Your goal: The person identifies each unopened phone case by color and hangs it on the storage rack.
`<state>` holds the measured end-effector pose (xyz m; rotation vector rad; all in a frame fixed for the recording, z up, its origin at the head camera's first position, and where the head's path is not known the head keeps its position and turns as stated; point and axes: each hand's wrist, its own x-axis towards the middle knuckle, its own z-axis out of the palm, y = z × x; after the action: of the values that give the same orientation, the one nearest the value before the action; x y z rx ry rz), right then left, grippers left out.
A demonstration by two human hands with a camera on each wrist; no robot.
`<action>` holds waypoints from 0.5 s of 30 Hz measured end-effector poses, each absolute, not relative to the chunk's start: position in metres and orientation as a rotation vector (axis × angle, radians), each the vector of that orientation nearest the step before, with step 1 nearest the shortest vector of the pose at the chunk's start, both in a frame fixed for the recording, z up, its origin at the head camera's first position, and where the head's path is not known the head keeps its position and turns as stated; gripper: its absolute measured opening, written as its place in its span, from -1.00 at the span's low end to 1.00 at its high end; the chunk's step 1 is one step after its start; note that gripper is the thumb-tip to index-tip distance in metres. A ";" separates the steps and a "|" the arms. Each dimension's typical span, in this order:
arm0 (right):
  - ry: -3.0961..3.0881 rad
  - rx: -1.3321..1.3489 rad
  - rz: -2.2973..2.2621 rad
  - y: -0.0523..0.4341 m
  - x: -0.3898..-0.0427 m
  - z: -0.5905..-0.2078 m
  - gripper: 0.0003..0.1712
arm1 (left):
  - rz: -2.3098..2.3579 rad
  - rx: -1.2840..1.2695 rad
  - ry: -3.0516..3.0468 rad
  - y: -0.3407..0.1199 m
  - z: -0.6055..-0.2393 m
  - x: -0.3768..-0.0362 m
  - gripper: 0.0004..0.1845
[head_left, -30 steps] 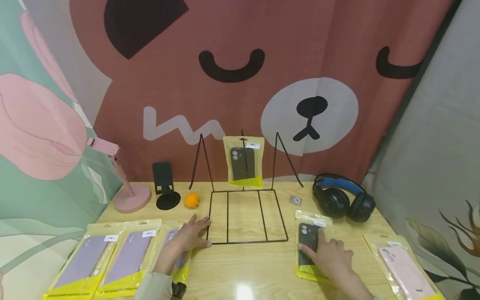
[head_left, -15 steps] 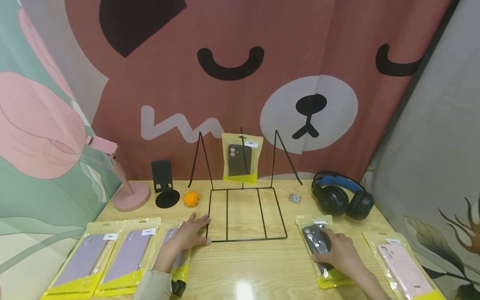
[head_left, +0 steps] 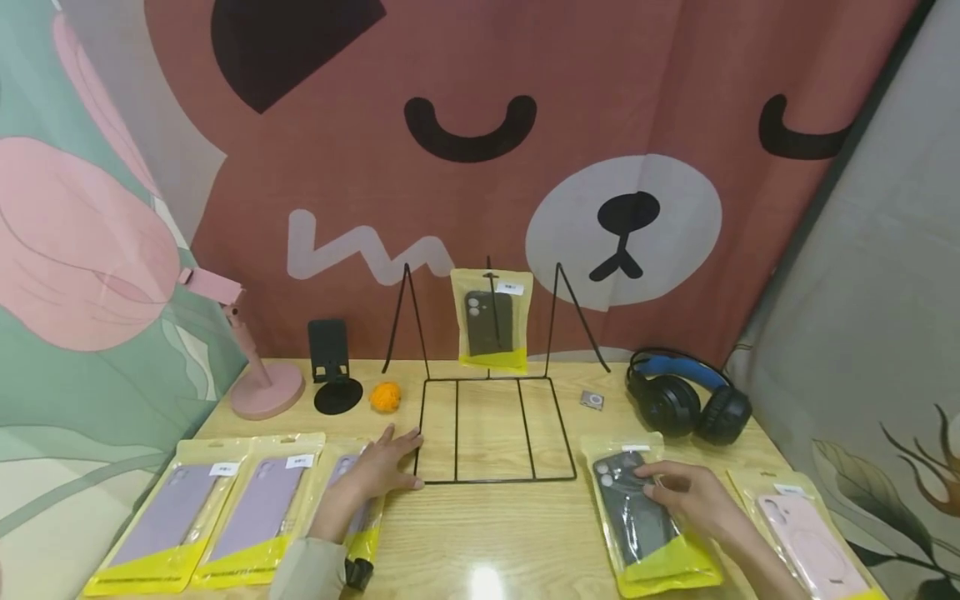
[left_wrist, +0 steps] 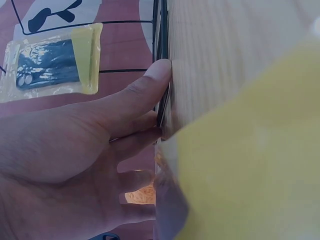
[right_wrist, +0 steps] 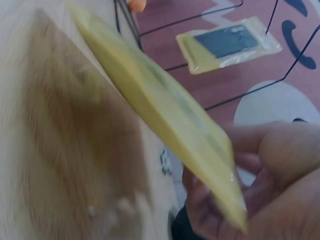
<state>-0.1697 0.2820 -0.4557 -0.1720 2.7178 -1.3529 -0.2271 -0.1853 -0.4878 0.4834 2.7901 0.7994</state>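
A dark phone case in a clear-and-yellow pouch point(head_left: 630, 512) is tilted up off the table at the right. My right hand point(head_left: 686, 496) pinches this pouch by its right edge between thumb and fingers; in the right wrist view the pouch point(right_wrist: 155, 105) shows nearly edge-on above its shadow. At the black wire display rack point(head_left: 498, 481), my left hand point(head_left: 378, 471) rests against the left base bar with fingers spread. The left thumb and fingertips touch the frame in the left wrist view. Another bagged dark case point(head_left: 491, 321) hangs from the rack's middle hook.
Bagged purple cases point(head_left: 168, 517) lie at the left, one partly under my left forearm. A bagged pink case point(head_left: 806, 533) lies far right. Behind stand a pink stand point(head_left: 266, 392), black phone stand point(head_left: 330, 358), orange ball point(head_left: 386, 397), small silver device point(head_left: 592, 400) and headphones point(head_left: 675, 400).
My right hand has shifted from over the pouch to its right edge. The pouch, flat on the table before, is now raised and tilted. My left hand stays at the rack.
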 end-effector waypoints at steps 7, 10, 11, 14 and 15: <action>2.657 -0.498 -1.566 0.239 -0.157 -0.425 -0.68 | 0.800 0.491 2.784 -0.187 -0.487 -0.227 -0.23; 2.682 -0.713 -1.663 0.215 -0.156 -0.411 -0.71 | 0.797 0.498 2.789 -0.187 -0.488 -0.227 -0.23; 2.681 -0.788 -1.695 0.207 -0.156 -0.407 -0.71 | 0.797 0.500 2.789 -0.187 -0.488 -0.227 -0.23; 2.644 -0.973 -1.786 0.187 -0.160 -0.395 -0.68 | 0.791 0.512 2.790 -0.187 -0.489 -0.227 -0.23; 2.628 -1.015 -1.818 0.181 -0.161 -0.391 -0.67 | 0.790 0.515 2.790 -0.186 -0.489 -0.227 -0.23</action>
<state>-0.1614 0.1809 -0.3914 -1.0153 2.6278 -1.8178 -0.2271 -0.1863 -0.4886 0.5153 2.7895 0.7901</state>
